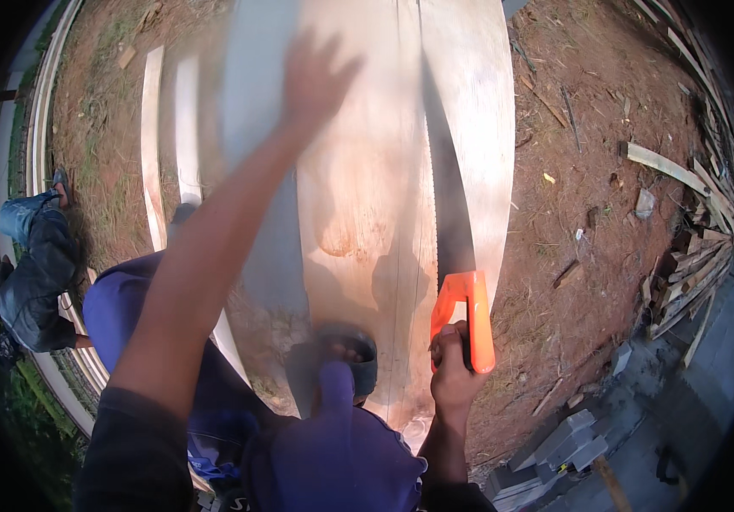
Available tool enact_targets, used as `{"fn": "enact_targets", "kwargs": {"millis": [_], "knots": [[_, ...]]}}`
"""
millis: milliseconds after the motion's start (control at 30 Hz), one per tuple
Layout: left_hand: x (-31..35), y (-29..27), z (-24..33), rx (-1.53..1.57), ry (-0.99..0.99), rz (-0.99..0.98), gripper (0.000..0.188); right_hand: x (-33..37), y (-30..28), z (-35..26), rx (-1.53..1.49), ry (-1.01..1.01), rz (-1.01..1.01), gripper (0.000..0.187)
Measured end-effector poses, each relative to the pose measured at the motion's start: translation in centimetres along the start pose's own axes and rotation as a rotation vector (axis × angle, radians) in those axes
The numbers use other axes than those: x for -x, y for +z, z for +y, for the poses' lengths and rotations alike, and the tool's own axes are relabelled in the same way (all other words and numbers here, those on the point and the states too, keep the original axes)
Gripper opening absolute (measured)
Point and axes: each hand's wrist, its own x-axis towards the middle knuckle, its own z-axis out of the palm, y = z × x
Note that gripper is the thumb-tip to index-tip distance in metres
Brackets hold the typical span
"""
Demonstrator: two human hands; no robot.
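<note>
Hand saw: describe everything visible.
The hand saw has a dark grey, metal-looking blade, toothed along its left edge and tapering away from the person, and a bright orange, plastic-looking looped handle with a dark inner part. The right hand grips the handle. The blade extends over pale wooden sheeting; whether it sits in a cut is unclear.

You look through the left of two fisheye cameras worn on your head, facing steeply down onto the board (pixel 362 200), near enough that your left arm (pixel 200 273) looms large, and wide enough to take in ground (pixel 597 188) on both sides within a dark, curved rim.
</note>
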Motion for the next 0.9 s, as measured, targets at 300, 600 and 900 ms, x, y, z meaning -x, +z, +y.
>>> {"fn": "enact_targets", "kwargs": {"millis": [300, 600, 900], "knots": [[-0.1, 0.5, 2.2, 0.01, -0.001, -0.037, 0.067, -21.4, 11.6, -10.1, 0.252, -0.151, -0.018, 0.027], [-0.2, -1.0, 0.9, -0.097, 0.032, -0.025, 0.067, 1.8, -1.1, -4.4, 0.119, -0.048, -0.093, 0.023], [0.3, 0.5, 2.6, -0.009, 0.041, -0.046, 0.066, -19.8, 10.0, -8.6, 0.236, -0.132, -0.066, 0.031]]}}
